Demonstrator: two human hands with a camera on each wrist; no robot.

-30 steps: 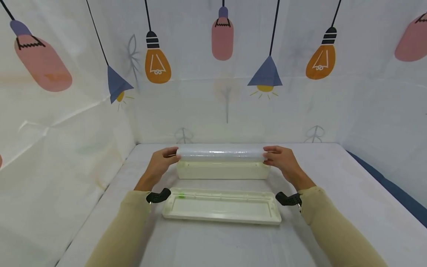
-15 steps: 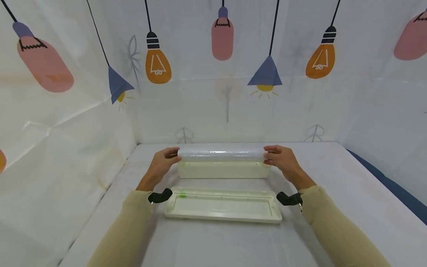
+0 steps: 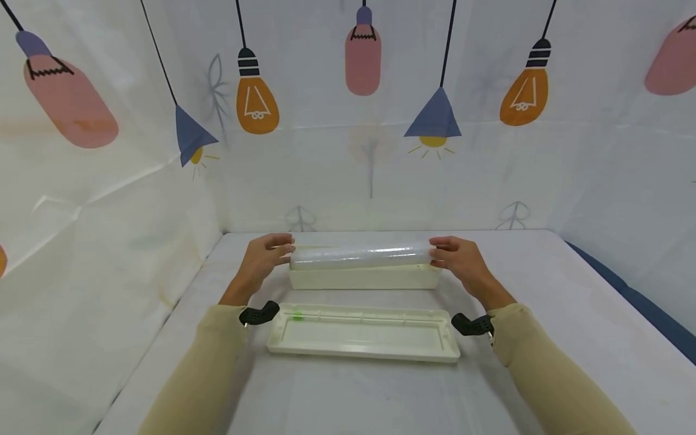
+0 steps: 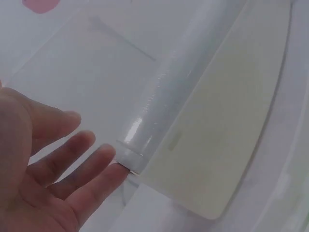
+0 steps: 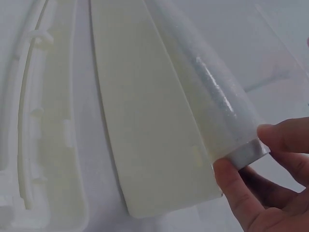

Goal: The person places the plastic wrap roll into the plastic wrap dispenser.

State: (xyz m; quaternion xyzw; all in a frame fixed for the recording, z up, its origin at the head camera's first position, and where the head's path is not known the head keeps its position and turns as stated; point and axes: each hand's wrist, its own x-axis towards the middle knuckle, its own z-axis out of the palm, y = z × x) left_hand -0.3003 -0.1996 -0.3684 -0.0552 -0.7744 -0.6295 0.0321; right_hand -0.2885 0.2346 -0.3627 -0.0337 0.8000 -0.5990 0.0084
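Observation:
A roll of cling film (image 3: 359, 256) lies over the cream box (image 3: 364, 279), its left end lower than its right. My right hand (image 3: 462, 261) pinches the right end of the roll (image 5: 207, 72) between thumb and fingers, around the grey core. At the other end, my left hand (image 3: 262, 261) has loosely spread fingers. One fingertip of that hand (image 4: 63, 174) touches the roll's end in the left wrist view, and the thumb is off it. The inside of the box is mostly hidden behind the roll.
Nearer to me a long cream lid (image 3: 364, 334), with a green mark at its left, lies inner side up on the white table (image 3: 359, 399). White sheets (image 3: 326, 175) printed with lamps hang behind and at the sides.
The roll's left end has dropped toward the box, so the roll now slants. My left fingers have loosened from that end. My right hand keeps its hold.

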